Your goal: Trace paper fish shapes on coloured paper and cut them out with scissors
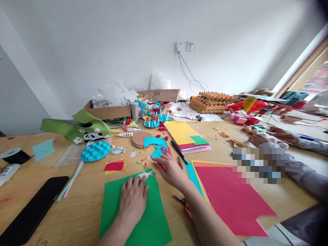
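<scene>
Flatly, left hand (133, 200) at far edge, green sheet (155, 220).

No text, label, brand or number was readable anywhere; the cardboard box (161, 95) bore only faint marks, too blurred and too small to make out.

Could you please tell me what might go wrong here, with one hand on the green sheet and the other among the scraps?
The red-handled scissors lie right beside the right forearm; pulling back could knock them or nick skin.
The small white cutout at the far edge of the green sheet sits close to the left hand; a slide might crumple it.
The right hand among the teal scraps may scatter them.
</scene>
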`<state>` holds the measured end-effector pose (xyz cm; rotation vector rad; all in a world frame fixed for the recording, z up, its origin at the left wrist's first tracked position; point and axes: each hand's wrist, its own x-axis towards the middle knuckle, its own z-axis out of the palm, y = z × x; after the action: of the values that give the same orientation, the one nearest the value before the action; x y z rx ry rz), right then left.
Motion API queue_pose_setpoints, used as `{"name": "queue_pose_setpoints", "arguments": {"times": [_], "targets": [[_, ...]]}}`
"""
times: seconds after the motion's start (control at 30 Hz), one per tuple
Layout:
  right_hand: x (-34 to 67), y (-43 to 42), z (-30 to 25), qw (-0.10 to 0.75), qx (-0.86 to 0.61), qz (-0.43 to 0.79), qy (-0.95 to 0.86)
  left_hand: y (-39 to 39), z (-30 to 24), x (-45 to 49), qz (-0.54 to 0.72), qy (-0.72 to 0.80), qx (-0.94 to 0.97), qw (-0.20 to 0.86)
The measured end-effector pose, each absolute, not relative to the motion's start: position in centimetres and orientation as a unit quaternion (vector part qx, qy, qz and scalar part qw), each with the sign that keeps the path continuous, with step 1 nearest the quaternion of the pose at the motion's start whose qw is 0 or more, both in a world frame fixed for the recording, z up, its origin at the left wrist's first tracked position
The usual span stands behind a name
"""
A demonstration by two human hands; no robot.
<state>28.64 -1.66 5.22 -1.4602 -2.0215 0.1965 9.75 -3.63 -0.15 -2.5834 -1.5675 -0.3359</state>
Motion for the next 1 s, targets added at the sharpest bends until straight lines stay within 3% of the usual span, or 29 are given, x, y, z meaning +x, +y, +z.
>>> {"name": "queue_pose_setpoints", "arguments": {"times": [0.13,0.3,0.57,0.77,1.0], "targets": [[29.1,-1.7,6.7,0.468,-0.551,0.141,-0.677,-3.6,-0.3,9.5,-0.107,-0.499,-0.857,0.07],[29.4,-2.6,8.3,0.493,-0.54,0.183,-0.657,-3.5,-0.5,9.5,-0.096,-0.498,-0.856,0.101],[30.2,-4.2,9.7,0.331,-0.588,0.111,-0.729,-3.8,-0.6,9.6,-0.101,-0.499,-0.856,0.089],[29.0,-3.1,5.7,0.054,-0.668,0.029,-0.741,-4.0,-0.5,9.8,-0.119,-0.503,-0.853,0.07],[28.5,-3.3,3.5,0.019,-0.648,0.015,-0.761,-3.9,-0.4,9.9,-0.125,-0.517,-0.846,0.04]]}}
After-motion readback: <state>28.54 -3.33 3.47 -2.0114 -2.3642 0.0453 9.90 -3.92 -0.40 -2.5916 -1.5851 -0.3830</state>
